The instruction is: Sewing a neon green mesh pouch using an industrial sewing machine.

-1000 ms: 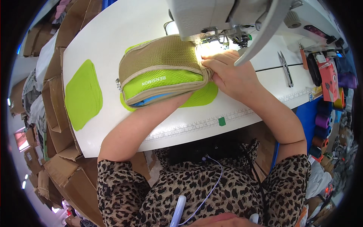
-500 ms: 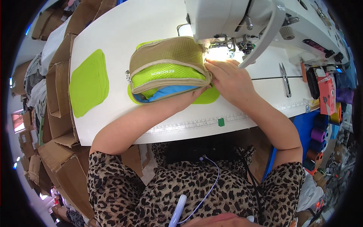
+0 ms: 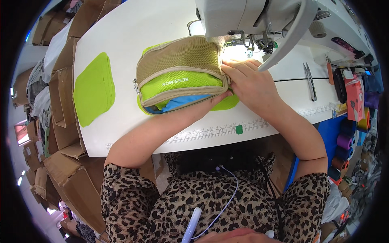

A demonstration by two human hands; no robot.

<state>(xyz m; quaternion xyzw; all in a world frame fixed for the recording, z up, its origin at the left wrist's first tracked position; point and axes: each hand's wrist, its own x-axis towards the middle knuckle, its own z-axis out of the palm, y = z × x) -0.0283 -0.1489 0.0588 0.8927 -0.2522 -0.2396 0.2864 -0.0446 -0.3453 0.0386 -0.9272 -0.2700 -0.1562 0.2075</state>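
Observation:
A zipped pouch (image 3: 180, 54) in tan mesh and lime-green fabric lies on the white table, its zip side partly open on a blue lining (image 3: 186, 101). Its right end reaches up to the lit needle area of the white sewing machine (image 3: 231, 18). My right hand (image 3: 249, 81) grips that right end, fingers bent close below the presser foot. From below, my left hand (image 3: 219, 101) holds the pouch's lower right edge; the thumb shows and the other fingers are hidden under it. Lime-green fabric (image 3: 227, 104) sticks out beneath the pouch.
Stacked lime-green fabric pieces (image 3: 95, 89) lie at the left. Thread snips (image 3: 310, 82) rest right of my right hand. A measuring tape (image 3: 206, 131) runs along the front edge. Thread spools (image 3: 344, 141) and a pink box (image 3: 355, 97) stand at far right, cardboard boxes (image 3: 73, 178) at left.
The whole view has shifted slightly. Both hands keep hold of the pouch's right end, and my left thumb now sits a little further right along its edge.

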